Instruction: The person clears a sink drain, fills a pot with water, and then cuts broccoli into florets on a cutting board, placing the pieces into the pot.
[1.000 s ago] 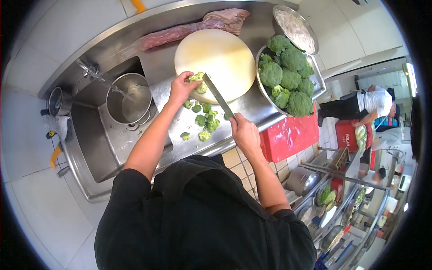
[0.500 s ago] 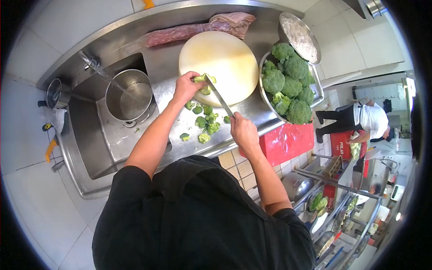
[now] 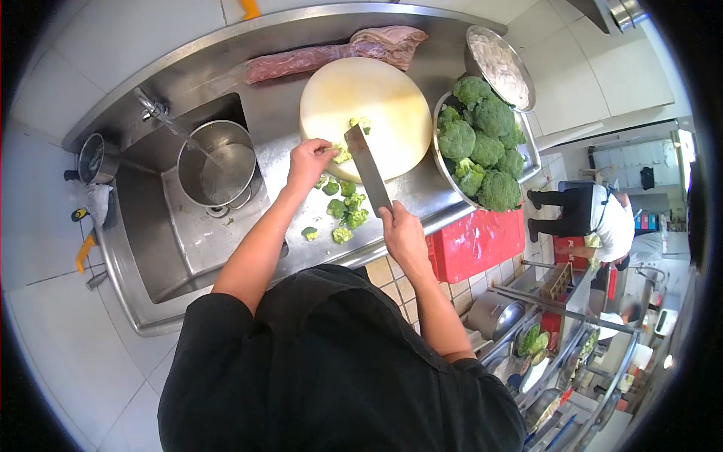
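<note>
A round, thick cutting board [image 3: 380, 94] lies on the steel counter. At its near left edge my left hand [image 3: 307, 164] pinches a broccoli floret [image 3: 342, 154] between its fingertips. My right hand [image 3: 404, 235] is closed around the handle of a kitchen knife [image 3: 367, 172]. The wide blade points away over the board, its flat side facing up towards me. Just beyond the blade tip, a small broccoli piece [image 3: 363, 123] rests on the board. Several cut florets [image 3: 347, 208] lie on the counter between my hands, below the board.
A bowl heaped with broccoli heads [image 3: 488, 147] stands right of the board, near a bowl of pale food [image 3: 497, 64]. Wrapped meat [image 3: 331, 56] lies behind. Left, water runs into a pot [image 3: 216, 164] in the sink [image 3: 143, 226]. A person [image 3: 611, 226] bends at far right.
The knife blade has turned to show its flat side. A broccoli piece now lies on the board, apart from my left hand, which has lowered slightly. The person at far right has bent lower.
</note>
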Motion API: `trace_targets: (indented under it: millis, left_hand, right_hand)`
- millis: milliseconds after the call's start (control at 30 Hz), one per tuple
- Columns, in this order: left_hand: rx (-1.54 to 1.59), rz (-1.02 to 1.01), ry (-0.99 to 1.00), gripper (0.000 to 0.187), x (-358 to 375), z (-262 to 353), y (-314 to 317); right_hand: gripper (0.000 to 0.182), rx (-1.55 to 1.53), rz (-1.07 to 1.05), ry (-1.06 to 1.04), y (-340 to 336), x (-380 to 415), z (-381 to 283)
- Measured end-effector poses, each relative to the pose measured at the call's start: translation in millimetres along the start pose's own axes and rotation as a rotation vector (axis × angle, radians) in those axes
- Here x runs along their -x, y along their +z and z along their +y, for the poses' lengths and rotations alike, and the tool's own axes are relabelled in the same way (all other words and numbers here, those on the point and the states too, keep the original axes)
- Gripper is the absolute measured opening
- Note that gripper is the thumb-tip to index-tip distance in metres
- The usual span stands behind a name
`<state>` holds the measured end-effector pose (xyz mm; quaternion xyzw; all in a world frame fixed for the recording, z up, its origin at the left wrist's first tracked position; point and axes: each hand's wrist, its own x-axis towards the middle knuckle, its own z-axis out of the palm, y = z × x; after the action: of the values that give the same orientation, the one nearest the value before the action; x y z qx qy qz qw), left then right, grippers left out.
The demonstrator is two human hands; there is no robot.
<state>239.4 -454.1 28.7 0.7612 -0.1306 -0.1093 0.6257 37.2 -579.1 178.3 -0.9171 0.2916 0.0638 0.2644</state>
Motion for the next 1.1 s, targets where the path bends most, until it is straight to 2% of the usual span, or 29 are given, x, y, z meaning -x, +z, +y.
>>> trace_targets:
  millis: [500,667,767,800,833,867,900,967,1000,1033,1067,1100]
  left_hand:
    - [-0.067,0.024,0.098,0.018,8,19,-1]
    - [-0.040,0.001,0.141,0.019,5,8,0]
    - [-0.211,-0.140,-0.010,0.034,2,21,-9]
    - [-0.279,-0.085,0.109,0.042,1,17,-4]
    - [-0.346,-0.029,0.228,0.051,-1,13,4]
    - [-0.413,0.031,0.346,0.060,-4,9,13]
    - [-0.449,-0.071,0.368,0.085,-9,14,21]
    - [-0.695,-0.128,0.473,0.098,-18,45,38]
    - [-0.664,-0.220,0.454,0.096,-29,56,45]
    - [-0.756,-0.312,0.354,0.089,-40,63,57]
    - [-0.828,-0.381,0.356,0.078,-54,49,70]
    - [-0.869,-0.387,0.385,0.057,-61,42,79]
  right_hand:
    - [0.030,0.027,-0.014,0.026,8,4,-2]
    - [0.033,-0.017,-0.030,-0.033,45,-25,28]
    - [0.033,-0.159,-0.027,-0.082,36,-37,43]
    - [0.033,-0.220,-0.030,-0.092,29,-36,46]
    - [0.036,-0.319,-0.072,0.053,1,-25,24]
    - [0.038,-0.351,-0.049,0.118,2,-26,34]
    - [0.040,-0.381,-0.027,0.180,6,-31,55]
    - [0.044,-0.350,0.032,0.242,23,-44,107]
    - [0.045,-0.302,0.051,0.231,25,-47,116]
    - [0.045,-0.254,0.071,0.222,26,-49,124]
    - [0.046,-0.219,0.075,0.205,24,-48,119]
    - [0.045,-0.243,0.060,0.240,28,-49,128]
